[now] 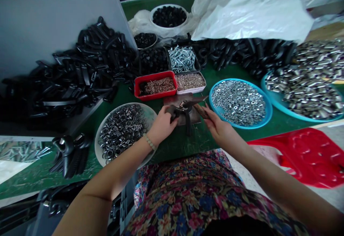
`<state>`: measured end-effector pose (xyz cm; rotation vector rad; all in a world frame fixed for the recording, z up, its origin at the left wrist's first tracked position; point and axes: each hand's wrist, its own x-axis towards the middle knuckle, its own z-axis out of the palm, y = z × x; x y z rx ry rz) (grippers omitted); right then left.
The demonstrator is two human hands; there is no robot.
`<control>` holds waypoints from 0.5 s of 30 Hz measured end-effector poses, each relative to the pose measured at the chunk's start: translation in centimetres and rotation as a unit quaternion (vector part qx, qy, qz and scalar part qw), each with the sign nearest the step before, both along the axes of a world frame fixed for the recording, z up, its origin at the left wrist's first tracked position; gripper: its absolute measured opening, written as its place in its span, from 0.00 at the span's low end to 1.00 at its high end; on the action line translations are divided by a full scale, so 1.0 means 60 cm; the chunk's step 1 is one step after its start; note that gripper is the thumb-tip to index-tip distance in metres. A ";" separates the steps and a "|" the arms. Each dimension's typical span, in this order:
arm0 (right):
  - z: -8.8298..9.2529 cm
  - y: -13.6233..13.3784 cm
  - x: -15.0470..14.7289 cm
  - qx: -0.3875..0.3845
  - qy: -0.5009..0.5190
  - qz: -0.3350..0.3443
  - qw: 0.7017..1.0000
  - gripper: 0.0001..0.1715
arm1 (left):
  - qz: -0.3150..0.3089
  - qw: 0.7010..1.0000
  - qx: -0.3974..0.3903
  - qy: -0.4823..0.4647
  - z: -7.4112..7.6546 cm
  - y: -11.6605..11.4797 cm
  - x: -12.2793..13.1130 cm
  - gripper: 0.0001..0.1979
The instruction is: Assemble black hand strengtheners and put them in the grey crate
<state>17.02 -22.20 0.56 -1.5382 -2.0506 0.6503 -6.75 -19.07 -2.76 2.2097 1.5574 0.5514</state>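
My left hand (162,123) is closed around a black plastic handle part (174,112) with a shiny metal piece at its top, resting over a flat metal plate (193,116). From the right, my right hand (218,125) grips a tool with a worn brown handle (201,111). A dark tapered piece (197,100) lies beside the black part, blurred, and I cannot tell whether it belongs to the tool. A thin light-coloured pin or rod (204,99) shows just above my right fingertips.
Behind the plate stand a red tray of copper-coloured rivets (139,92), a white tray of small metal pieces (188,91) and a box of silver screws (182,58). Bowls of rings (98,146) and washers (269,112) flank my hands. Black parts (88,64) are heaped left; a red stool (309,153) stands right.
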 end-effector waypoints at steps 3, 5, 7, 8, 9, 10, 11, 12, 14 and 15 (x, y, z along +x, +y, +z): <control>0.018 0.001 -0.007 0.014 -0.044 0.012 0.999 0.31 | -0.023 0.998 0.014 0.054 0.003 -0.029 -0.013 0.19; 0.025 0.006 -0.010 -0.021 -0.095 0.031 0.995 0.30 | -0.048 0.995 0.004 0.084 0.004 -0.040 -0.018 0.19; 0.031 0.009 -0.014 -0.037 -0.121 0.045 0.991 0.30 | -0.056 0.994 -0.006 0.096 0.001 -0.042 -0.017 0.18; 0.034 0.010 -0.016 -0.024 -0.115 0.038 0.992 0.30 | -0.056 0.994 -0.006 0.095 0.000 -0.043 -0.016 0.18; 0.036 0.011 -0.019 -0.008 -0.101 0.032 0.994 0.30 | -0.054 0.994 -0.003 0.092 -0.002 -0.043 -0.014 0.17; 0.037 0.010 -0.023 0.007 -0.091 0.025 0.996 0.30 | -0.053 0.995 0.001 0.087 -0.004 -0.045 -0.011 0.17; 0.037 0.010 -0.026 0.007 -0.090 0.026 0.996 0.29 | -0.053 0.995 0.004 0.083 -0.006 -0.047 -0.010 0.17; 0.034 0.011 -0.027 -0.006 -0.097 0.034 0.995 0.29 | -0.053 0.995 0.004 0.079 -0.006 -0.048 -0.009 0.18; 0.023 0.017 -0.017 -0.031 -0.114 0.060 0.991 0.27 | -0.056 0.996 -0.002 0.071 -0.001 -0.043 -0.017 0.16; 0.014 0.022 -0.004 -0.026 -0.117 0.060 0.991 0.26 | -0.054 0.996 -0.004 0.067 0.005 -0.034 -0.027 0.15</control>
